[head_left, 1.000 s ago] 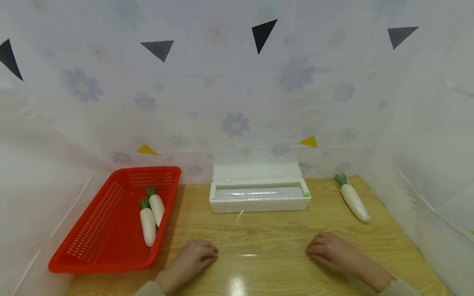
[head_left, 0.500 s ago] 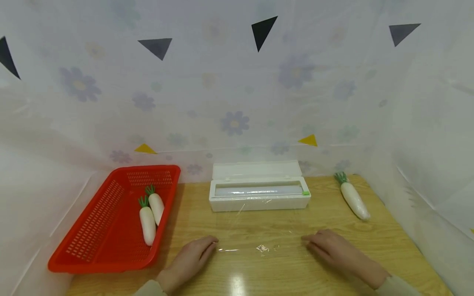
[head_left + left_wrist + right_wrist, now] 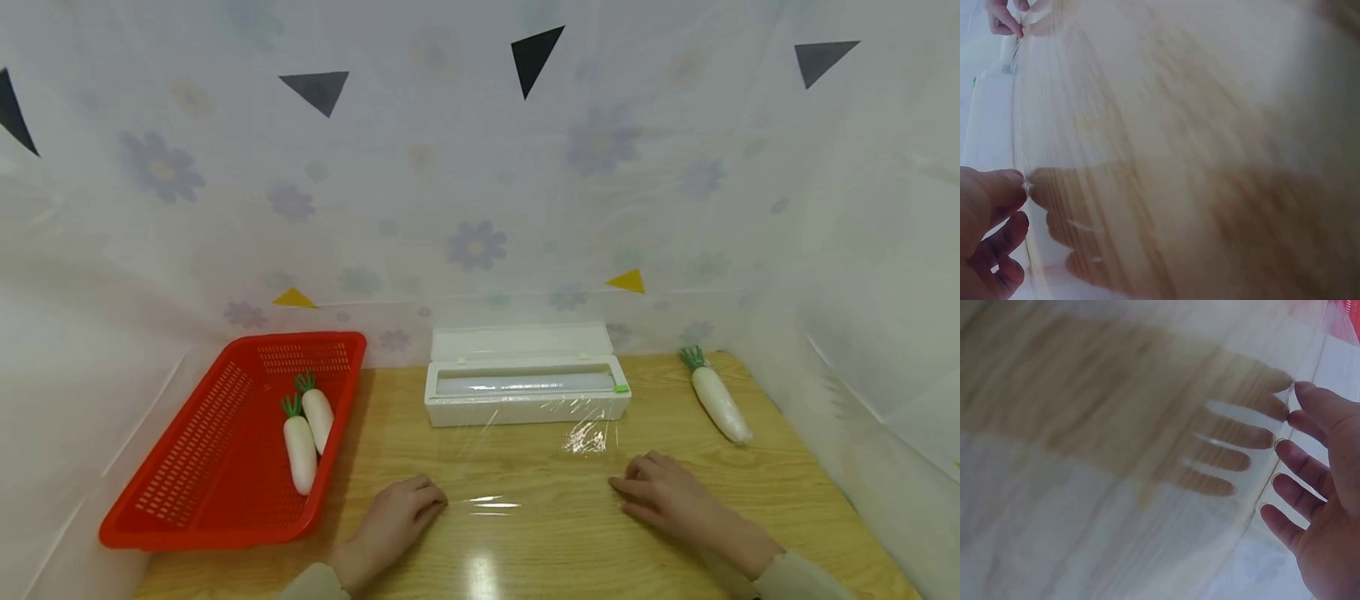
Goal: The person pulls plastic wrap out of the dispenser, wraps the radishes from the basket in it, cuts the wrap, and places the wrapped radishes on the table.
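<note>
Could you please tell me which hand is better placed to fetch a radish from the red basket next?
Probably the left hand: it is nearer the red basket and its two white radishes, while the right hand would have to reach across the clear film.

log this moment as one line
left hand: pinches clear film; right hand: pinches same clear film; white box: open; red basket: holds two radishes; third radish: on table, right

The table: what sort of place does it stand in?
Probably a makeshift work booth: floral sheeting hangs behind and beside the table, which bears a red basket and a white film box.
</note>
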`<action>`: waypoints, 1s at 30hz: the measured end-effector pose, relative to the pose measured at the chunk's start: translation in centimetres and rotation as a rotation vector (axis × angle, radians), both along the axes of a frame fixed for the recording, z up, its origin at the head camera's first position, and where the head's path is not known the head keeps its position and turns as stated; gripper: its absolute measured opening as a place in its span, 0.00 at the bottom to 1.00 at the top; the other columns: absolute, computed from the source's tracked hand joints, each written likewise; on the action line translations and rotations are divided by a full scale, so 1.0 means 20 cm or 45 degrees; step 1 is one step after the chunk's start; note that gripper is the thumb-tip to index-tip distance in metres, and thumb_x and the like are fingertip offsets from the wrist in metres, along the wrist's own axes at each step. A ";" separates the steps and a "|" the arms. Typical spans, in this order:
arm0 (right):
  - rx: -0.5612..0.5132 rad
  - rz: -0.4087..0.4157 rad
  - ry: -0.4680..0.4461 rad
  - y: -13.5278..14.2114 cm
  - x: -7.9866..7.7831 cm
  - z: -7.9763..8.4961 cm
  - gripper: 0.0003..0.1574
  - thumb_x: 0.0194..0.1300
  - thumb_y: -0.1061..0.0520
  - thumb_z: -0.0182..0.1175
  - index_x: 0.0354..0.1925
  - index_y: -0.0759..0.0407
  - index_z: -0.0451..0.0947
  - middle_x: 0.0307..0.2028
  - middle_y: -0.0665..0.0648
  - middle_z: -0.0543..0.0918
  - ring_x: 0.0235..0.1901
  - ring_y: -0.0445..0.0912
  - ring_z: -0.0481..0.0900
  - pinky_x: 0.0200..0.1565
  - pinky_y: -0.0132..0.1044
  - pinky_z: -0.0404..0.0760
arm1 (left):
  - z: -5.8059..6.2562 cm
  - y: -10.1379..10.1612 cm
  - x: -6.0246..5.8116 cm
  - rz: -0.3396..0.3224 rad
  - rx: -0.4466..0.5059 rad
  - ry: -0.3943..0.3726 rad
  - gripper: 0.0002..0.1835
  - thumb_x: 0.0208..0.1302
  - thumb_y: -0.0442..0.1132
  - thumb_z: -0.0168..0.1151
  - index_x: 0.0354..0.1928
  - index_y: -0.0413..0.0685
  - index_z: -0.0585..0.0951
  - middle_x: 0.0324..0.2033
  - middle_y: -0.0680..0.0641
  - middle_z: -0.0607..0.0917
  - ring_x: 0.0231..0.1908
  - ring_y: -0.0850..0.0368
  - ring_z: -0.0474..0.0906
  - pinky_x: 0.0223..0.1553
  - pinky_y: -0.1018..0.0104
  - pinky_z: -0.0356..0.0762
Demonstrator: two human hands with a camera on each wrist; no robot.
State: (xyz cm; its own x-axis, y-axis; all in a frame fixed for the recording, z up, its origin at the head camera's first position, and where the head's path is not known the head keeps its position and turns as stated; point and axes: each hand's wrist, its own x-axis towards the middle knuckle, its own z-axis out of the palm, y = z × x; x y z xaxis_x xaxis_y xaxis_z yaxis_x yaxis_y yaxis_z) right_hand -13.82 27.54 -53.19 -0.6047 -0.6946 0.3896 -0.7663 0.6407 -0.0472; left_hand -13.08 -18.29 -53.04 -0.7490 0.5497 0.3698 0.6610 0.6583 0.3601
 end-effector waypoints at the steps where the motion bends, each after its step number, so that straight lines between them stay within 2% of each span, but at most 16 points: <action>1: -0.002 -0.001 0.011 0.01 0.00 0.00 0.22 0.59 0.50 0.77 0.52 0.51 0.89 0.40 0.44 0.78 0.38 0.39 0.69 0.36 0.37 0.73 | 0.00 0.00 0.00 0.005 -0.002 -0.009 0.07 0.61 0.32 0.74 0.36 0.53 0.88 0.32 0.58 0.84 0.34 0.65 0.81 0.35 0.64 0.80; 4: 0.002 -0.008 0.014 0.02 0.00 0.00 0.23 0.59 0.50 0.77 0.54 0.49 0.89 0.40 0.43 0.77 0.39 0.38 0.69 0.36 0.36 0.72 | 0.01 0.00 0.00 0.014 -0.025 -0.035 0.08 0.61 0.30 0.74 0.37 0.53 0.88 0.33 0.57 0.84 0.34 0.63 0.81 0.36 0.64 0.81; 6: 0.013 -0.015 0.001 0.03 0.00 0.00 0.23 0.60 0.49 0.76 0.54 0.49 0.89 0.41 0.43 0.77 0.38 0.38 0.69 0.35 0.35 0.72 | 0.02 0.01 0.00 0.009 -0.049 -0.017 0.07 0.62 0.31 0.74 0.37 0.53 0.88 0.33 0.57 0.84 0.34 0.63 0.81 0.36 0.64 0.81; 9: 0.023 -0.030 -0.030 0.03 0.01 0.01 0.23 0.62 0.48 0.75 0.55 0.48 0.89 0.41 0.42 0.77 0.39 0.38 0.69 0.36 0.36 0.72 | 0.03 0.01 0.00 -0.031 -0.079 0.074 0.07 0.61 0.33 0.75 0.37 0.53 0.88 0.32 0.58 0.83 0.34 0.63 0.80 0.37 0.65 0.80; 11: 0.024 -0.040 -0.040 0.03 0.01 0.01 0.22 0.62 0.47 0.75 0.55 0.48 0.89 0.41 0.42 0.77 0.39 0.38 0.69 0.36 0.37 0.72 | 0.06 0.02 0.00 -0.063 -0.058 0.140 0.07 0.60 0.33 0.76 0.38 0.53 0.88 0.32 0.59 0.83 0.35 0.63 0.80 0.38 0.66 0.80; 14: 0.020 -0.041 -0.043 0.03 0.01 0.01 0.22 0.62 0.47 0.75 0.54 0.47 0.89 0.41 0.42 0.77 0.39 0.38 0.69 0.36 0.37 0.72 | 0.14 0.01 -0.02 -0.102 0.024 0.186 0.08 0.60 0.32 0.75 0.39 0.50 0.88 0.33 0.58 0.85 0.35 0.62 0.80 0.38 0.68 0.79; 17: 0.016 -0.034 -0.035 0.02 0.01 0.02 0.21 0.62 0.48 0.75 0.54 0.47 0.89 0.41 0.42 0.77 0.39 0.38 0.69 0.36 0.37 0.72 | 0.28 0.00 -0.05 -0.088 0.127 0.102 0.08 0.64 0.31 0.72 0.43 0.48 0.88 0.34 0.57 0.86 0.35 0.63 0.79 0.37 0.68 0.80; 20: 0.023 -0.027 -0.040 0.02 0.00 0.02 0.21 0.62 0.49 0.75 0.54 0.47 0.89 0.41 0.42 0.77 0.39 0.38 0.69 0.36 0.37 0.72 | 0.43 -0.05 -0.12 -0.008 0.214 0.016 0.08 0.67 0.32 0.70 0.46 0.48 0.89 0.36 0.55 0.87 0.36 0.63 0.79 0.37 0.66 0.82; 25: 0.035 -0.028 -0.066 0.02 0.01 0.04 0.21 0.63 0.49 0.75 0.55 0.48 0.88 0.41 0.43 0.77 0.39 0.39 0.70 0.36 0.37 0.72 | 0.66 -0.22 -0.26 0.211 0.252 -0.051 0.08 0.70 0.35 0.69 0.49 0.47 0.88 0.39 0.52 0.88 0.38 0.58 0.80 0.38 0.60 0.82; 28: 0.039 -0.040 -0.071 0.02 0.02 0.04 0.21 0.63 0.49 0.74 0.55 0.48 0.88 0.41 0.43 0.77 0.40 0.40 0.71 0.36 0.38 0.73 | 0.74 -0.35 -0.35 0.343 0.218 -0.189 0.12 0.74 0.41 0.66 0.55 0.47 0.85 0.47 0.47 0.88 0.46 0.51 0.82 0.47 0.52 0.83; 30: 0.042 -0.049 -0.069 0.02 0.02 0.04 0.21 0.63 0.50 0.75 0.55 0.48 0.88 0.41 0.43 0.77 0.40 0.39 0.71 0.37 0.38 0.74 | 0.75 -0.44 -0.40 0.423 0.187 -0.300 0.16 0.76 0.44 0.63 0.59 0.45 0.83 0.54 0.42 0.86 0.52 0.44 0.82 0.53 0.44 0.81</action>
State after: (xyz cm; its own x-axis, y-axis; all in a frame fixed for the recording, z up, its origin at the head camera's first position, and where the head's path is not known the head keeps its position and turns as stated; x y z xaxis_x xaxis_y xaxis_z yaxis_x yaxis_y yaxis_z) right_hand -13.48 27.88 -52.41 -0.6511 -0.6821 0.3329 -0.7377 0.6718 -0.0665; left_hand -21.05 -27.16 -38.00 -0.9499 0.2186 0.2235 0.3099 0.7520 0.5818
